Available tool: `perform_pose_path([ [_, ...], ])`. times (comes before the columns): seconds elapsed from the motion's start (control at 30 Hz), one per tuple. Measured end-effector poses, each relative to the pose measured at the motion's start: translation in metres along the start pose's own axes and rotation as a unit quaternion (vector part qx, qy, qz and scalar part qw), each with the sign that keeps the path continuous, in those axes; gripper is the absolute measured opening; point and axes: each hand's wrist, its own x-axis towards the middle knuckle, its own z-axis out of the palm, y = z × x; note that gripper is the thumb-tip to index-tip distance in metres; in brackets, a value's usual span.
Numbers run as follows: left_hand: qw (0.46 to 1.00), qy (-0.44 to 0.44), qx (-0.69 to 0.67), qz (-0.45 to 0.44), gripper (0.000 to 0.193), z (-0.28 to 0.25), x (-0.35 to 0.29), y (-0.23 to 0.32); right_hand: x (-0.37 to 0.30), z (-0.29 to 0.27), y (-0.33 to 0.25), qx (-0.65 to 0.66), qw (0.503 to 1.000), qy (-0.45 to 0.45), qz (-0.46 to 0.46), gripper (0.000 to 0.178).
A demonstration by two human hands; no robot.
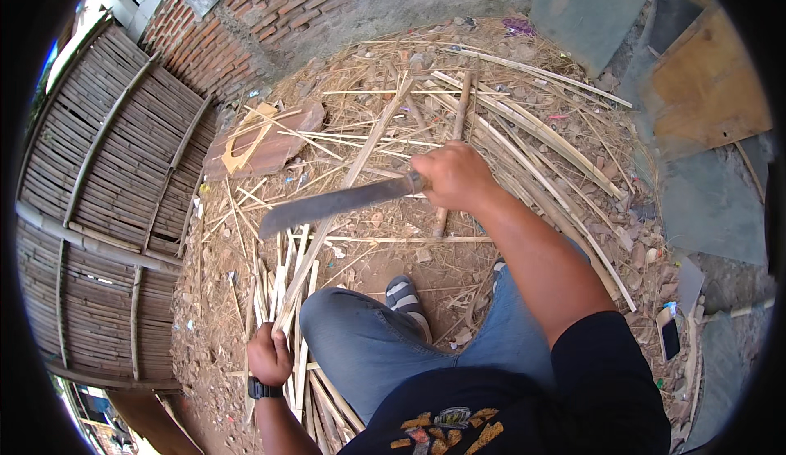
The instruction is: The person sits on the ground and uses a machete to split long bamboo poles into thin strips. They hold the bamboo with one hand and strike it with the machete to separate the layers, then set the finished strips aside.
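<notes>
My right hand is closed around the handle of a machete. Its long, dark blade points left and crosses above a long split bamboo strip. At the lower left, my left hand, with a dark watch at the wrist, grips the near end of that strip. The strip slants away toward the far middle of the ground. Several pale, thin bamboo strips lie bunched beside my left hand. A brown wooden stick lies on the ground, partly hidden by my right hand.
More split bamboo lies to the right of my right hand. A bamboo-slat panel stands at left, a brick wall at the back. Grey sheets and a phone lie at right. My bent knees are close below the blade.
</notes>
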Motion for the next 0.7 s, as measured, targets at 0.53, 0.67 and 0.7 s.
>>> perform_pose_path([
  [0.53,0.985,-0.097,-0.112,-0.093,0.054,-0.005,0.003,0.010,-0.002,0.004,-0.001,0.042,0.987,-0.052,0.145,0.036],
  [0.67,0.985,-0.104,-0.113,-0.078,0.052,-0.013,0.007,0.013,0.000,0.015,-0.024,-0.013,0.998,0.001,-0.055,0.026],
  [0.7,0.987,-0.095,-0.109,-0.065,0.052,-0.012,0.005,0.008,0.000,0.012,-0.024,-0.019,0.997,-0.036,-0.063,0.024],
])
